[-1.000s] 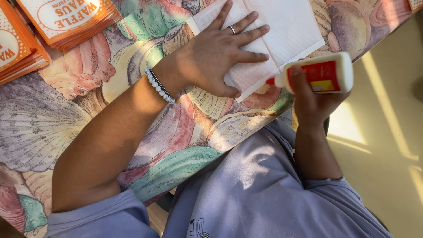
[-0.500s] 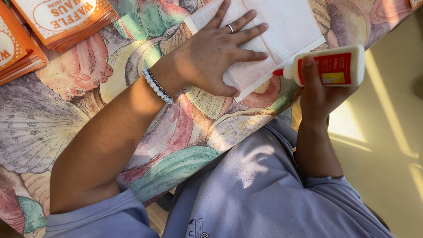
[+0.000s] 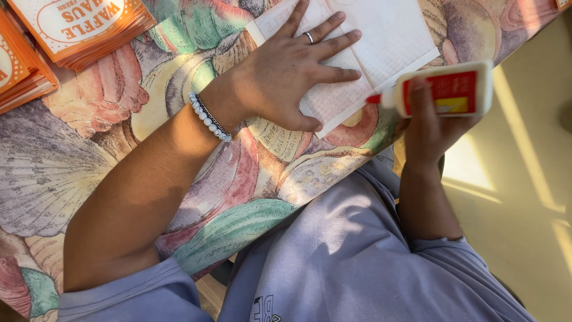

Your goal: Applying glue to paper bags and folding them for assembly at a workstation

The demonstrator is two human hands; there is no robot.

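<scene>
Glue bottle (image 3: 447, 89) shifted right, base hidden.

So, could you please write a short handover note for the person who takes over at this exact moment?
Left hand: flat, fingers spread, pressing the white paper bag onto the shell-patterned tablecloth.
Right hand: holds the white glue bottle with red label, red tip at the bag's near edge.
Done: bag laid flat.
Left: no glue visible on the bag.
Orange printed bags are stacked beside.

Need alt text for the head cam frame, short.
A left hand presses flat on a white paper sheet while the right hand holds a white glue bottle, its red tip at the sheet's edge. Below lies a shell-patterned tablecloth, with orange-edged printed stacks at top left.
</scene>
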